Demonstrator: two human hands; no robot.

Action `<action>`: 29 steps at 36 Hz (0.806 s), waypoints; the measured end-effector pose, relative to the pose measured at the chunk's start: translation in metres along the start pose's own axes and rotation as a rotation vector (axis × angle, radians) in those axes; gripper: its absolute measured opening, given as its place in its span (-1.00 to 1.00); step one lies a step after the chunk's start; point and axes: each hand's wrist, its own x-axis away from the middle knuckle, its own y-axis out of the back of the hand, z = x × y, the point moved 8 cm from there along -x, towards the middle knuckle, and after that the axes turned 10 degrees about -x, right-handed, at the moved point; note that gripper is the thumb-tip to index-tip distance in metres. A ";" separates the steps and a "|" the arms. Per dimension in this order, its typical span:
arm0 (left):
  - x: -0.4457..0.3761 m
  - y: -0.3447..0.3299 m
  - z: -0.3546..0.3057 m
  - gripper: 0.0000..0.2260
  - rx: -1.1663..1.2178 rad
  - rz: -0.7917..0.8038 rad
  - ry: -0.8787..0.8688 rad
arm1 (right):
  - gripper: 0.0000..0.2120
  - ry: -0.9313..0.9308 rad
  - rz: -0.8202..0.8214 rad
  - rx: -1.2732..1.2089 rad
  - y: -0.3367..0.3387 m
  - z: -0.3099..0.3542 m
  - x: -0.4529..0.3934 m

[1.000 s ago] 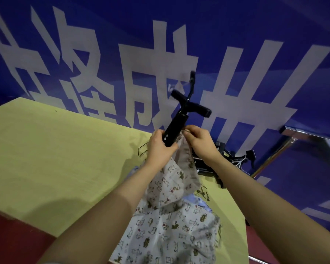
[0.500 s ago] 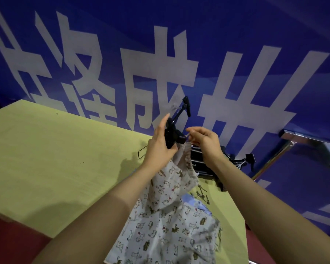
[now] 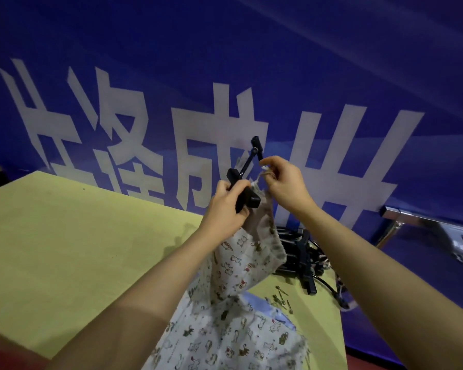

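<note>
A black clip hanger point(image 3: 247, 182) is held up above the table, its thin bar and hook pointing up and to the right. My left hand point(image 3: 225, 209) grips one of its clips together with the top edge of a white garment point(image 3: 241, 265) printed with small animals. The garment hangs down from there and piles on the table in front of me. My right hand point(image 3: 284, 185) is just right of the clip and pinches the garment's upper edge, where a short string shows.
A yellow-green table point(image 3: 78, 244) stands against a blue banner with large white characters point(image 3: 134, 145). A pile of black hangers point(image 3: 302, 257) lies at the table's back right, several small pins point(image 3: 282, 299) beside it. A metal rail point(image 3: 401, 217) runs at the right.
Both hands have risen with the hanger and garment. The hanger has turned in my left hand, which now grips the clip. My right hand has lifted the fabric edge higher.
</note>
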 end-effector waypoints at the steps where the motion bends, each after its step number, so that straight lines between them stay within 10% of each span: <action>1: -0.001 0.001 -0.001 -0.58 -0.010 -0.006 0.002 | -0.80 0.006 -0.021 0.003 0.002 0.003 -0.002; 14: 0.015 -0.009 0.011 -0.54 -0.408 -0.044 0.003 | -0.73 -0.241 -0.102 -0.250 -0.002 -0.013 0.001; 21: 0.010 -0.008 -0.002 -0.50 -0.513 -0.010 -0.275 | -0.84 -0.327 -0.142 -0.571 -0.001 -0.015 -0.007; 29: 0.004 -0.007 -0.011 -0.72 -0.768 -0.005 -0.554 | -0.81 -0.106 -0.080 -0.258 0.004 0.006 -0.013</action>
